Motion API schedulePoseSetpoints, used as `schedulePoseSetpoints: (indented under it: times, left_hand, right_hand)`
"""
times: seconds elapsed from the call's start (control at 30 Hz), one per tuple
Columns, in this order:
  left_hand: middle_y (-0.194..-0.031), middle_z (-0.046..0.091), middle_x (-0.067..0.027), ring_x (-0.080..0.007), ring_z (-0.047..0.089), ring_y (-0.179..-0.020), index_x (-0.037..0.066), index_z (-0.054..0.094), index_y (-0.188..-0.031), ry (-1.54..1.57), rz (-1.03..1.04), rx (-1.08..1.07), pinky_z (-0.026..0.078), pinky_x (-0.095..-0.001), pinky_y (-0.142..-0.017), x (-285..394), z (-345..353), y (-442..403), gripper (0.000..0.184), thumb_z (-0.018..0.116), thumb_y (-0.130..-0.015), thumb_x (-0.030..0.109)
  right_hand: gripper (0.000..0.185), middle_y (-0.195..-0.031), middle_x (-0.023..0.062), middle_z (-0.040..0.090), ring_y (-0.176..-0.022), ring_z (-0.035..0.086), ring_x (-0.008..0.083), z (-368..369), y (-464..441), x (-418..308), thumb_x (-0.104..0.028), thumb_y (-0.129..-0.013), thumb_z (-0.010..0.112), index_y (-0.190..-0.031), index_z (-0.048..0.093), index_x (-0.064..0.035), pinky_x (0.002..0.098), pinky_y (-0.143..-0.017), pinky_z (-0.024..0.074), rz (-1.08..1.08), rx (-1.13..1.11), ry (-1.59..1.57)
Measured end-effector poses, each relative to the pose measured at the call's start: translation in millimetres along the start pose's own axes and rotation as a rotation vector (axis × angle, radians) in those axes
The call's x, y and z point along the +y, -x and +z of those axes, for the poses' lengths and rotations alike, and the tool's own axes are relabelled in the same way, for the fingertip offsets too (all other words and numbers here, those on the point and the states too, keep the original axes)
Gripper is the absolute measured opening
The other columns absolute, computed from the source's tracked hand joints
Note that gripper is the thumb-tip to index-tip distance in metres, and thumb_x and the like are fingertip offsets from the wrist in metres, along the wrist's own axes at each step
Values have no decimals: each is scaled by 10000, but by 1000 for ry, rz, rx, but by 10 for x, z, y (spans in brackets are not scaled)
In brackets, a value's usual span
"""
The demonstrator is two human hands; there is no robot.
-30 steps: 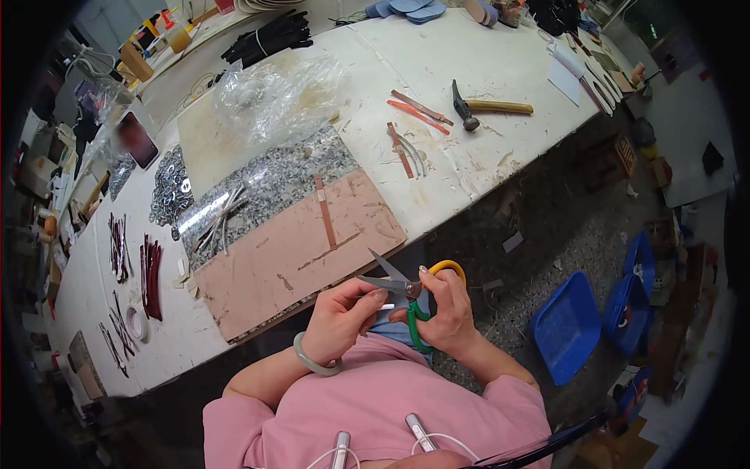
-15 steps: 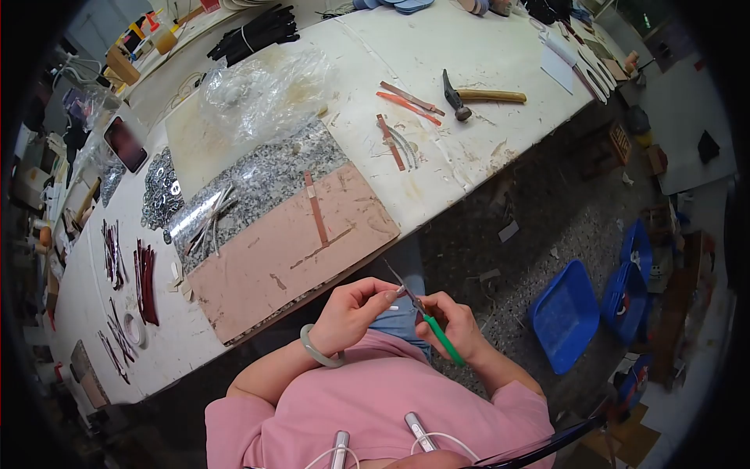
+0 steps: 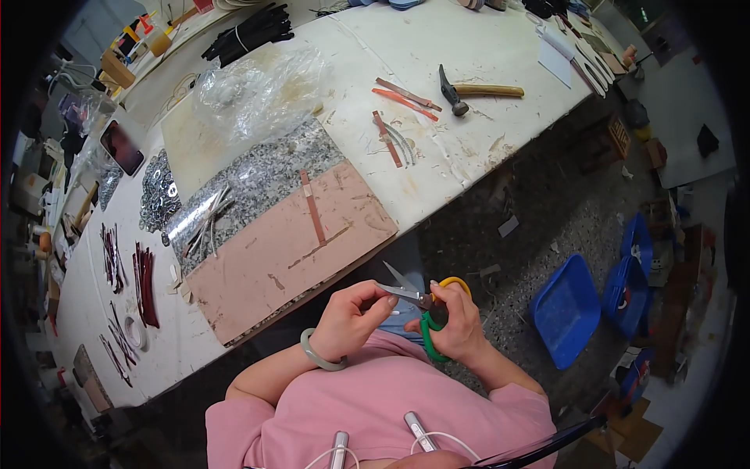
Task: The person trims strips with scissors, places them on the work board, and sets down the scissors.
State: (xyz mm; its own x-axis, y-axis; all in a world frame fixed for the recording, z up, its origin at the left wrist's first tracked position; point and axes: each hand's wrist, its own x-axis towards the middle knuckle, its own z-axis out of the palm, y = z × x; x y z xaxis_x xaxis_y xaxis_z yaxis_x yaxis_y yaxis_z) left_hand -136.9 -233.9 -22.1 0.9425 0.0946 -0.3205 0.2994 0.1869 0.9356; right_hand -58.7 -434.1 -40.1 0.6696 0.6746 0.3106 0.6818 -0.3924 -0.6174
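Observation:
Over my lap, just off the table edge, my right hand (image 3: 457,319) grips scissors (image 3: 422,298) with one yellow and one green handle loop. Their blades stand apart and point left, the lower one by the fingertips of my left hand (image 3: 349,315). Thumb and fingers of that left hand are pinched together; whatever small thing they hold is too hidden to make out. A pale bangle (image 3: 314,353) circles the left wrist. Beyond the hands lies a pinkish board (image 3: 258,270) with a narrow brown strip (image 3: 313,209) on it.
On the white table (image 3: 426,195) are a hammer (image 3: 476,91), reddish strips (image 3: 406,98), clear plastic (image 3: 262,90), metal rings (image 3: 158,191), dark red strips (image 3: 144,285), a tape roll (image 3: 135,334) and a phone (image 3: 122,148). Blue trays (image 3: 566,311) stand on the floor at right.
The scissors' blades closed half a second ago and have now opened again, with the handles turned apart. A small white piece seen near my left fingertips earlier no longer shows there.

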Motion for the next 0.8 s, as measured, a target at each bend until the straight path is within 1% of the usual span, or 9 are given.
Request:
schedulePoseSetpoints:
  times: [0.17,0.3,0.37,0.4,0.43,0.47,0.57,0.73,0.8]
  left_hand:
    - [-708,544,27,-18,440,-627,-18,637,-929,2,0,-1,372,-185,-553,-28,4,-5,131,603,-905,106]
    - [-726,560,29,-17,454,-639,-12,649,-980,4,9,7,380,-179,-561,-18,9,-8,158,600,-919,125]
    - [-722,552,30,-15,448,-636,-4,645,-1022,112,-117,-14,373,-178,-557,113,-32,-3,181,579,-937,142]
    - [-720,548,31,-14,445,-635,1,643,-1042,168,-181,-22,369,-178,-556,154,-59,6,193,569,-946,150]
    - [-703,464,58,-31,356,-592,28,611,-1112,222,-230,-80,314,-182,-538,109,-98,-1,264,499,-987,230]
    - [-703,441,58,-36,348,-594,30,594,-1132,336,-256,-105,312,-186,-542,85,-99,-24,269,493,-989,235]
    - [-721,373,48,-55,328,-613,41,527,-1195,618,-302,-198,319,-199,-567,18,-76,-89,291,461,-1002,249]
    - [-744,423,29,-54,370,-637,45,526,-1187,754,-303,-122,332,-201,-559,105,-32,-84,240,477,-986,167]
    - [-759,450,17,-56,386,-642,42,528,-1170,786,-313,-121,339,-202,-557,102,-52,-81,220,485,-974,135]
  right_hand:
    - [709,-784,100,583,-626,582,208,-20,9,-12,-291,-577,892,-1100,521,10,304,-560,476,-20,8,-4]
    - [562,-742,71,610,-595,596,126,1,174,51,-253,-681,852,-1059,528,7,253,-534,481,254,-49,-232]
    - [487,-720,69,618,-591,611,112,-16,243,191,-231,-730,821,-1033,530,17,244,-526,495,440,2,-329]
    - [465,-713,57,617,-596,606,100,-41,269,232,-225,-747,808,-1030,528,15,238,-533,494,452,7,-349]
    - [444,-707,46,617,-601,601,88,-74,261,235,-220,-764,796,-1027,525,14,232,-539,493,465,15,-369]
    - [422,-700,34,616,-606,596,77,-102,243,216,-215,-781,783,-1023,522,13,225,-546,493,479,25,-389]
    - [547,-772,32,604,-674,591,81,-53,193,101,-302,-767,790,-1112,504,13,223,-610,497,395,35,-404]
    - [657,-832,52,591,-686,574,112,-12,154,50,-382,-732,799,-1163,488,5,269,-626,482,348,18,-382]
    - [708,-864,71,578,-707,560,165,-21,104,21,-417,-694,806,-1168,486,-1,314,-645,444,183,8,-160]
